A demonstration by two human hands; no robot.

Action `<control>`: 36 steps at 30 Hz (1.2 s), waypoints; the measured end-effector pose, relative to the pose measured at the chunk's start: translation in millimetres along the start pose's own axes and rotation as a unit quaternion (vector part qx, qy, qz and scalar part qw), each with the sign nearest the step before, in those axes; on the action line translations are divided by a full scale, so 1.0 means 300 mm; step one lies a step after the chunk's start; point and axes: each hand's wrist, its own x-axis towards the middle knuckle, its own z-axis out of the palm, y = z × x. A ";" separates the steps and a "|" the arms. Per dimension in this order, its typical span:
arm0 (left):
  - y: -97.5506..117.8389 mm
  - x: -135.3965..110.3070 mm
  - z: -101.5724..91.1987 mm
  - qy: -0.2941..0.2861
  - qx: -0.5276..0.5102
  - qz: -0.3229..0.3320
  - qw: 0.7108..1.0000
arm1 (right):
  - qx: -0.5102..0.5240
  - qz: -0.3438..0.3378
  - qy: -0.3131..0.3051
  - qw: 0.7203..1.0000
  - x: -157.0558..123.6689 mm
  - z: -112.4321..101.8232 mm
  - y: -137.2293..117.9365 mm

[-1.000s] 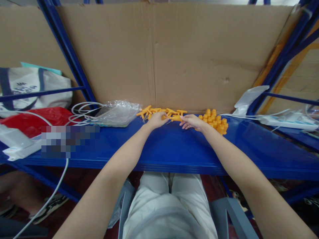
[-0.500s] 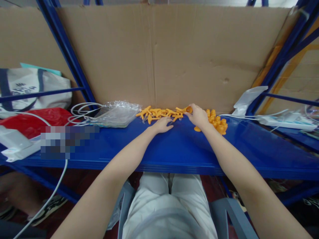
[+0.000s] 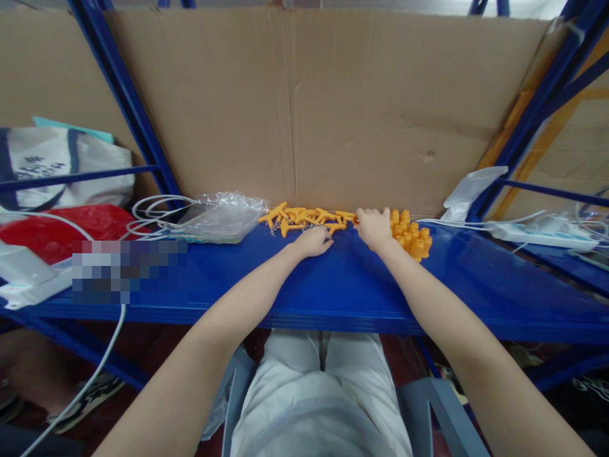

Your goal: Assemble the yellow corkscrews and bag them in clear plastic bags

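My left hand (image 3: 314, 241) rests at the front of a pile of orange branched plastic pieces (image 3: 290, 216), some with small metal chains. Its fingers are curled in toward the thumb, and whatever lies between them is hidden. To the right, my right hand (image 3: 375, 228) is closed around an orange cup-shaped piece (image 3: 356, 219), only the left edge of which shows past the fingers. Just right of that hand stands a cluster of upright orange cup-shaped pieces (image 3: 413, 236), partly covered by the hand and wrist.
The blue shelf top (image 3: 333, 285) ends at a cardboard panel (image 3: 356, 114) behind. Clear plastic bags (image 3: 223, 219) and white cables (image 3: 159, 209) lie left. A power strip (image 3: 547, 233) is at the right. Another person's leg (image 3: 33, 368) shows below left.
My right hand has lowered and shifted slightly left with the orange cup-shaped piece, turning its back upward. My left fingers, spread before, have curled in.
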 end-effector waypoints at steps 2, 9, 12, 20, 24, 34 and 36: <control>0.021 -0.002 -0.014 0.000 -0.016 -0.014 1.000 | 0.001 0.003 -0.007 1.000 0.001 0.001 -0.002; 0.065 -0.007 -0.040 0.030 -0.068 -0.047 0.996 | -0.001 0.005 -0.031 1.000 0.007 0.012 -0.001; 0.048 -0.006 -0.032 0.041 -0.053 -0.057 0.996 | -0.003 0.006 -0.040 0.999 0.008 0.019 -0.001; -0.030 0.005 0.018 -0.035 -0.044 -0.032 0.998 | -0.002 -0.001 -0.074 0.997 0.000 0.024 -0.002; -0.049 0.005 0.032 -0.026 -0.047 -0.055 0.997 | -0.005 -0.012 -0.110 0.994 -0.005 0.020 -0.005; -0.008 -0.017 -0.050 0.028 0.012 -0.183 0.983 | 0.037 0.009 -0.125 0.991 0.010 0.019 0.021; -0.003 -0.026 -0.075 0.022 0.022 -0.256 0.966 | 0.047 0.022 -0.123 0.991 0.016 0.013 0.030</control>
